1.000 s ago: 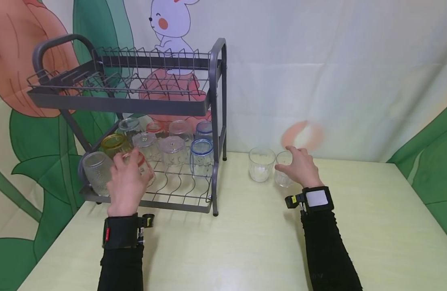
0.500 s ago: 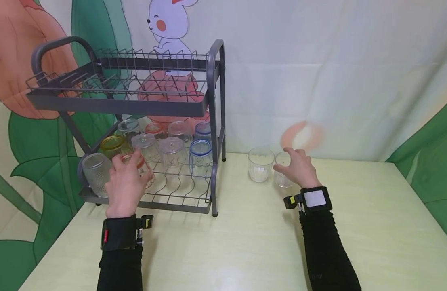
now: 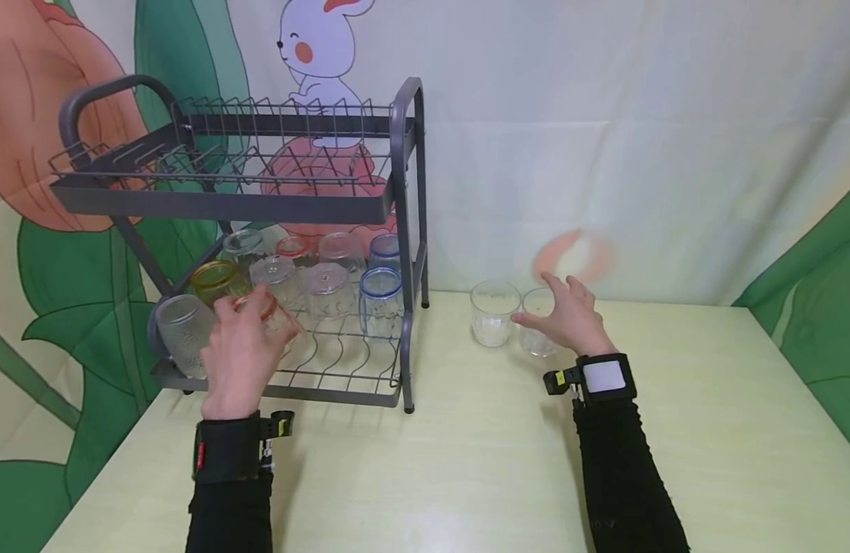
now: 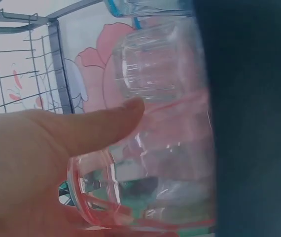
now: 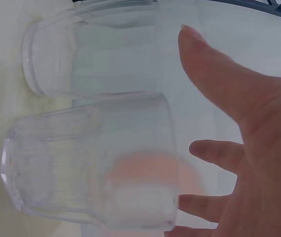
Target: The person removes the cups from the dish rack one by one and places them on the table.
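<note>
My left hand grips an upside-down glass with a red base at the front of the rack's lower tier. In the left wrist view, my thumb lies along the side of this clear, red-tinged glass. Over on the right, my right hand is spread around the top of a small clear glass that stands upright on the table. The right wrist view has thumb and fingers apart at the rim of that glass. A wider clear glass stands just left of it.
The dark two-tier dish rack stands at the left, its upper tier over the cups. Several upturned glasses fill the lower tier, among them a yellow one, a blue-rimmed one and a leaning frosted one. A printed curtain hangs behind.
My right hand's fingers have spread wider and risen slightly at the small glass. The red-based glass has shifted slightly to the right and tilted in my left hand.
</note>
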`<state>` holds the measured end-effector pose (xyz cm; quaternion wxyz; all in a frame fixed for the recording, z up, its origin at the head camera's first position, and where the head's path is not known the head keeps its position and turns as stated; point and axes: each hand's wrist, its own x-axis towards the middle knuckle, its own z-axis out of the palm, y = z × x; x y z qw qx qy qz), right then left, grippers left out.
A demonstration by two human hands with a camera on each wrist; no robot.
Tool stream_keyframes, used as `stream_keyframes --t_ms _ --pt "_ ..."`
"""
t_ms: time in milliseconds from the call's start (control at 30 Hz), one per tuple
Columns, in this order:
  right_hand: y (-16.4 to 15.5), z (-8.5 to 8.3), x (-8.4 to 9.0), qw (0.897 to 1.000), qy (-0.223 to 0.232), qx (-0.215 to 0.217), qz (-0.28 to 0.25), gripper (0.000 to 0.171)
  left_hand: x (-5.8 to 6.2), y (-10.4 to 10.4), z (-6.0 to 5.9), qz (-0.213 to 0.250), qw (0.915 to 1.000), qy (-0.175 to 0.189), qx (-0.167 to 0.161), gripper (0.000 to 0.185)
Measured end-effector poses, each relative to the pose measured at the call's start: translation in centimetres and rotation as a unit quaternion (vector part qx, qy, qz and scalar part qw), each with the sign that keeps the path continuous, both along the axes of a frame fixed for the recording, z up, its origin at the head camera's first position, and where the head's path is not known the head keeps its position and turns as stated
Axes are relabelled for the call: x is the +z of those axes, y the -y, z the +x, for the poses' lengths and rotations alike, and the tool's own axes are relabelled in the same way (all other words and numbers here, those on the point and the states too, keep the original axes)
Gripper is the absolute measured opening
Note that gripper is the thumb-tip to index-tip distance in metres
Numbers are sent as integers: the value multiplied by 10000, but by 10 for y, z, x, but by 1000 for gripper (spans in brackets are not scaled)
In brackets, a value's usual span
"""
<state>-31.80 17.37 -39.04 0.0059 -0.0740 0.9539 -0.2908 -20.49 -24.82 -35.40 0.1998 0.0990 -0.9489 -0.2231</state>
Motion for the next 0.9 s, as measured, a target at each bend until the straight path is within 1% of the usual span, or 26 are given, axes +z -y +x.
stream_keyframes --t_ms 100,200,300,433,667,900 --pt "0 1 7 9999 -129 15 38 99 5 1 2 58 10000 -24 11 75" --pt "-1 4 11 9996 -287 -6 -2 100 10 -1 5 200 9998 38 -42 78" --pt "0 8 17 9991 -418 7 -21 101 14 -2 8 319 9993 46 -163 79" --pt "3 14 29 9983 -569 72 -60 100 20 -3 13 429 9985 20 -333 80" --pt "3 27 46 9958 -862 217 -242 97 30 -5 18 686 9957 237 -572 86" --pt "3 42 61 9940 -1041 96 -311 94 34 -4 18 919 9922 464 -700 89"
